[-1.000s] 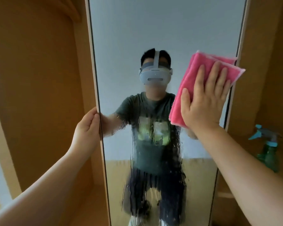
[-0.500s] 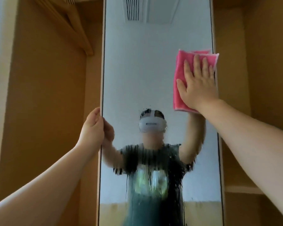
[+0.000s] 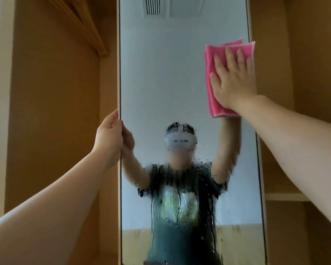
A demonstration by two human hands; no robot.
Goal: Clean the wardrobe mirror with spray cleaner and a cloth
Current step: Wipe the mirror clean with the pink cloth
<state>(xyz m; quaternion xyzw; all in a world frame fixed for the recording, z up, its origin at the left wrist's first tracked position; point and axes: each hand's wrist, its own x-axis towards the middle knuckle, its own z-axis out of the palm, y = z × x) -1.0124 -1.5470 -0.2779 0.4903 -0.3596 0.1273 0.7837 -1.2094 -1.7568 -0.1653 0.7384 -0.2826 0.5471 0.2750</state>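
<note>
Since a second ago the right hand (image 3: 235, 79) has carried the pink cloth (image 3: 211, 60) up the right side of the mirror (image 3: 161, 83), from beside the reflected head to well above it, while the left hand (image 3: 108, 134) still grips the left edge, fingers curled round it. The right hand lies flat, fingers straight, pressing the folded cloth to the glass, its right edge reaching just past the glass. The upper glass looks clear; the lower half is streaked with running droplets (image 3: 180, 197) that blur the reflection.
</note>
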